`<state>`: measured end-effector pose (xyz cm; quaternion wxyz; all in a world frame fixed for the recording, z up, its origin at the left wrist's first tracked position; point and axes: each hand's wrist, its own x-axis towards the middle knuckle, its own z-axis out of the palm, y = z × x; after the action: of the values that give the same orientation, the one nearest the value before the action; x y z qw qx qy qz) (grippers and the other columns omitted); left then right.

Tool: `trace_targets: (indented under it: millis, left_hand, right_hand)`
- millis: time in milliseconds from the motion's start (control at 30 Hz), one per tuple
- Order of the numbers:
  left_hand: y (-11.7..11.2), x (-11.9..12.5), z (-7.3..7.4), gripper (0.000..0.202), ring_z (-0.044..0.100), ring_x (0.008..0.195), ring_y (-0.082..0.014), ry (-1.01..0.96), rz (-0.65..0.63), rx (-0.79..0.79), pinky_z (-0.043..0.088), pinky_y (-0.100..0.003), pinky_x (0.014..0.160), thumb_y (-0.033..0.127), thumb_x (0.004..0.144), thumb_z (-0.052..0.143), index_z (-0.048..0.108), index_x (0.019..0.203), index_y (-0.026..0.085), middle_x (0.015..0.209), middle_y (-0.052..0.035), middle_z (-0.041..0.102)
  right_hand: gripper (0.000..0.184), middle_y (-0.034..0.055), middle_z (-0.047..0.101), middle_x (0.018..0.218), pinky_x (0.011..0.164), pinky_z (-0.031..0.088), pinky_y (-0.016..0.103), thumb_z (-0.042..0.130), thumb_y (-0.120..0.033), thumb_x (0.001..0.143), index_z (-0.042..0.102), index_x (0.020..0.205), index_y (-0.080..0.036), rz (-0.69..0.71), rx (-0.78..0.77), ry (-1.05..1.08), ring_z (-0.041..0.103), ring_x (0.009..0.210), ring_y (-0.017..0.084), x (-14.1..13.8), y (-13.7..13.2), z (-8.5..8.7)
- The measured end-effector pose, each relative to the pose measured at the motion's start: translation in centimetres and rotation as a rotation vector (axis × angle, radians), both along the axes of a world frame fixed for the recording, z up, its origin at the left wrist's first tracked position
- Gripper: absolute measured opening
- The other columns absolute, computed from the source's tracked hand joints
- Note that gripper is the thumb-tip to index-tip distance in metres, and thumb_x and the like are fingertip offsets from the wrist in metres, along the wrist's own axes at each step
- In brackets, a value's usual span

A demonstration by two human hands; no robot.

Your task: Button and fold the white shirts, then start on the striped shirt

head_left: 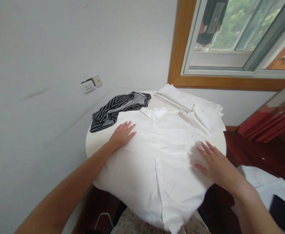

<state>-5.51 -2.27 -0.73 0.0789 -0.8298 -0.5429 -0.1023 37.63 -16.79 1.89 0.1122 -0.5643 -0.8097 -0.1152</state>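
A white button-up shirt (142, 156) lies spread on a round white table (93, 139), its collar toward the wall and its hem hanging over the near edge. My left hand (122, 135) rests flat on the shirt's left side with fingers stretched out. Over the right side, my right hand (209, 161) has its fingers spread, slightly blurred; whether it touches the cloth is hard to tell. Neither hand grips anything.
Behind the shirt lie a black-and-white striped garment (118, 109) and folded white clothes (183, 100). A wall with a socket (88, 87) borders the table. At lower right are white cloth or papers (266, 182) and a dark flat object (283, 213).
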Motion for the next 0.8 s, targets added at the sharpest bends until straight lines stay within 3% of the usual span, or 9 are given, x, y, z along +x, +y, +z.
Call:
trace_targets:
  millis: [133, 200, 300, 433, 567, 800]
  left_hand:
    - [0.1, 0.0, -0.1, 0.056, 0.034, 0.144, -0.0274, -0.004, -0.005, 0.011, 0.028, -0.050, 0.116, 0.052, 0.098, 0.033, 0.044, 0.145, 0.024, 0.154, -0.0109, 0.038]
    - [0.1, -0.1, -0.1, 0.056, 0.034, 0.143, -0.0265, 0.005, -0.011, 0.008, 0.029, -0.049, 0.116, 0.051, 0.098, 0.033, 0.044, 0.145, 0.024, 0.154, -0.0105, 0.039]
    - [0.1, -0.2, 0.2, 0.056, 0.035, 0.143, -0.0261, 0.020, -0.013, 0.001, 0.030, -0.048, 0.116, 0.051, 0.098, 0.031, 0.044, 0.145, 0.022, 0.153, -0.0119, 0.040]
    - [0.1, -0.2, 0.3, 0.057, 0.036, 0.142, -0.0264, 0.008, -0.033, 0.010, 0.029, -0.047, 0.116, 0.050, 0.098, 0.031, 0.046, 0.144, 0.021, 0.152, -0.0126, 0.042]
    - [0.2, -0.2, 0.2, 0.056, 0.038, 0.141, -0.0268, -0.022, -0.045, 0.036, 0.030, -0.047, 0.116, 0.050, 0.098, 0.032, 0.048, 0.143, 0.021, 0.150, -0.0112, 0.044]
    - [0.2, -0.1, 0.2, 0.057, 0.038, 0.141, -0.0266, -0.012, -0.047, 0.033, 0.029, -0.046, 0.117, 0.050, 0.098, 0.030, 0.048, 0.142, 0.020, 0.150, -0.0118, 0.044]
  right_hand:
    - [0.057, 0.0138, 0.041, 0.152, 0.117, 0.029, 0.048, 0.040, -0.046, 0.097, 0.047, 0.144, -0.015, 0.288, -0.033, 0.031, 0.033, 0.143, 0.028, -7.7, 3.2, 3.7]
    - [0.056, 0.0137, 0.038, 0.154, 0.119, 0.026, 0.046, 0.037, -0.044, 0.100, 0.045, 0.145, -0.013, 0.410, -0.063, 0.028, 0.031, 0.144, 0.026, -11.5, 4.9, 3.6]
    - [0.060, 0.0198, 0.035, 0.153, 0.117, 0.028, 0.048, 0.038, -0.045, 0.100, 0.043, 0.146, -0.007, 0.375, -0.126, 0.038, 0.029, 0.145, 0.029, -13.9, 5.8, 1.3]
    - [0.059, 0.0189, 0.031, 0.155, 0.117, 0.027, 0.051, 0.032, -0.047, 0.102, 0.041, 0.147, -0.009, 0.351, -0.149, 0.063, 0.025, 0.146, 0.029, -11.3, 3.7, -1.1]
    - [0.057, 0.0150, 0.030, 0.157, 0.118, 0.027, 0.049, 0.035, -0.045, 0.101, 0.037, 0.150, -0.014, 0.360, -0.126, 0.081, 0.022, 0.147, 0.024, -7.2, 0.8, -1.1]
    - [0.061, 0.0121, 0.017, 0.162, 0.113, 0.035, 0.053, 0.047, -0.045, 0.097, 0.033, 0.152, -0.023, 0.126, -0.014, 0.152, 0.021, 0.147, 0.032, -3.6, -2.9, -2.4]
